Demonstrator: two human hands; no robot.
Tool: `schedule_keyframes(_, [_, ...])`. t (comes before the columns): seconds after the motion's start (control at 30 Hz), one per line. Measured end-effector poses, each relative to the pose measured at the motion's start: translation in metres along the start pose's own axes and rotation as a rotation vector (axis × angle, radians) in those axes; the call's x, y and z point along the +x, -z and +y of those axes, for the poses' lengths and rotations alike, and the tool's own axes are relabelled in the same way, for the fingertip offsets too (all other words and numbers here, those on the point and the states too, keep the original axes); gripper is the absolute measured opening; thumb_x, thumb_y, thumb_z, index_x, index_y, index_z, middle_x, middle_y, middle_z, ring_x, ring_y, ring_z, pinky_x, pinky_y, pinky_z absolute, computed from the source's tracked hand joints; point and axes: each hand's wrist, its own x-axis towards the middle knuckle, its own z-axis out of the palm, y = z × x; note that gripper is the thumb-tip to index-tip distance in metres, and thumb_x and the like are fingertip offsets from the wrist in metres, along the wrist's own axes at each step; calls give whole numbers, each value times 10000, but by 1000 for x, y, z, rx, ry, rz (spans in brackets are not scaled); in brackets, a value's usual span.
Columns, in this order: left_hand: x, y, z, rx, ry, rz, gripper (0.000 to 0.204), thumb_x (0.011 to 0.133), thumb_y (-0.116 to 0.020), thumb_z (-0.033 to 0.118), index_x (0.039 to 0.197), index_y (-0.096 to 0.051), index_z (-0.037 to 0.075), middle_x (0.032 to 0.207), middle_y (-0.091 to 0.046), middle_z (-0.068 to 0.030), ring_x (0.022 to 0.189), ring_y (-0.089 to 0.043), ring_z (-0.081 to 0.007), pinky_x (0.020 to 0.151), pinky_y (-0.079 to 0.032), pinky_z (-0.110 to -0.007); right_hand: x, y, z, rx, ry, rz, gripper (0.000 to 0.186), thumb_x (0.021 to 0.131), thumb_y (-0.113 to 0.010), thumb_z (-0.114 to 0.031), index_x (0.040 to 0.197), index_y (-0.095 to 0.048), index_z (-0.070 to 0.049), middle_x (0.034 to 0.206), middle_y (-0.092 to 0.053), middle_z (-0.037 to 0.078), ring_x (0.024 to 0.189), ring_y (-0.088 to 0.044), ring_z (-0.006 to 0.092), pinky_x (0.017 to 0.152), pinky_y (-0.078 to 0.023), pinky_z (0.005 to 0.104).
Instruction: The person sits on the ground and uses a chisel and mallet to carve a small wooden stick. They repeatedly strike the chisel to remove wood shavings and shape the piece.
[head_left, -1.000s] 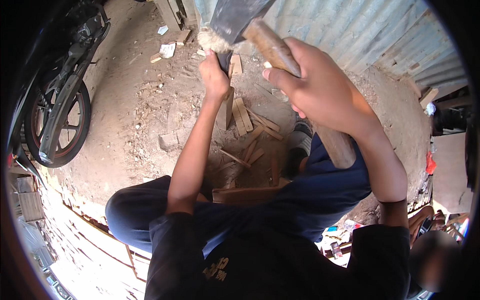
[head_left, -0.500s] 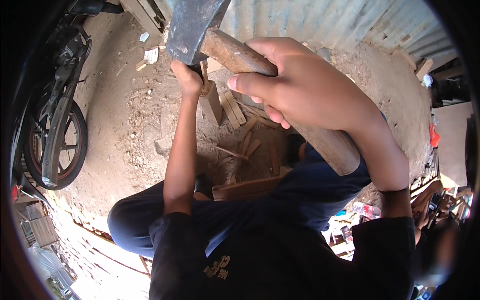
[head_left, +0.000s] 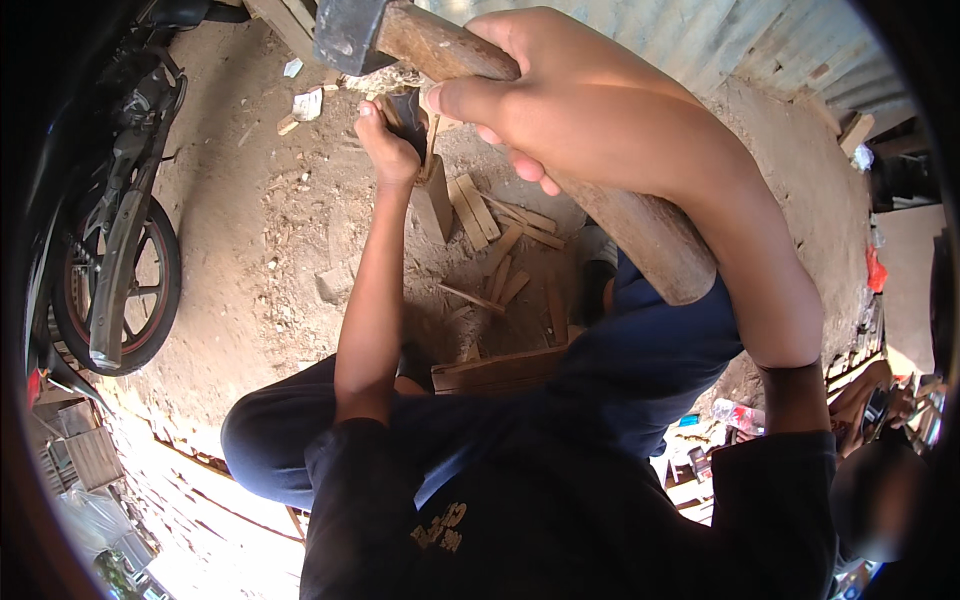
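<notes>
My right hand (head_left: 560, 100) grips a hammer-like tool (head_left: 635, 235) by its thick wooden handle. Its heavy, blocky dark metal head (head_left: 350, 38) is partly cut off by the upper edge of the view. Below and just right of that head, my left hand (head_left: 385, 145) is closed on a dark, flat piece (head_left: 406, 112), whose kind I cannot make out. A thin wooden strip (head_left: 432, 140) stands beside this piece, above an upright wooden block (head_left: 433, 208). How the dark piece meets the wood is hidden by my hand.
Loose wooden pieces (head_left: 472, 212) lie on the dirt floor (head_left: 250, 260) near my feet, by a wooden plank (head_left: 500, 372). A motorcycle (head_left: 120, 260) stands at the left. Corrugated metal sheeting (head_left: 690, 40) borders the far side. Another person (head_left: 870, 400) is at the lower right.
The tool in my right hand has moved up and left in view. My left hand shows slightly farther right, and the dark piece in it is now more visible.
</notes>
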Motion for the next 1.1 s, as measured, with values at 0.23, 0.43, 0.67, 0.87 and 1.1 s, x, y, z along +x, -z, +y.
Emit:
schedule_keyframes(0.23, [4, -5, 5, -124, -62, 61, 586, 1032, -333, 487, 821, -572, -4, 637, -577, -80, 508, -530, -168, 490, -435, -293, -4, -8, -16, -70, -63, 107, 323, 967, -537, -240, 1113, -533, 49, 703, -583, 105, 605, -605, 183, 571, -500, 333])
schedule_keyframes(0.43, [12, 21, -37, -140, -94, 7, 541, 1041, -278, 398, 798, -560, 6, 636, -573, -78, 535, -548, -171, 508, -438, -288, 16, -40, 29, -316, 52, 207, 388, 928, -580, -242, 1142, -550, 80, 910, -667, 230, 875, -667, 370, 780, -498, 453])
schedule_keyframes(0.67, [35, 22, -56, 437, -667, 133, 514, 1002, -290, 327, 666, -503, 1, 560, -513, -74, 501, -486, -188, 504, -413, -312, -9, -22, -6, 36, -24, 107, 395, 953, -593, -319, 1097, -579, 49, 696, -614, 119, 544, -604, 173, 590, -491, 340])
schedule_keyframes(0.87, [6, 9, -6, 363, -363, -79, 663, 996, -188, 410, 510, -461, 52, 470, -480, -70, 444, -456, -174, 466, -395, -307, -11, -22, -19, -115, 300, 572, 284, 1006, -516, -244, 1033, -501, 38, 687, -548, 70, 532, -552, 137, 531, -483, 298])
schedule_keyframes(1.1, [9, -4, -1, 192, -315, 39, 527, 1035, -212, 417, 922, -532, 14, 600, -515, -78, 466, -491, -168, 433, -375, -304, 17, -28, 29, -394, 20, 292, 347, 964, -559, -290, 1089, -568, 33, 679, -591, 107, 522, -592, 181, 553, -484, 350])
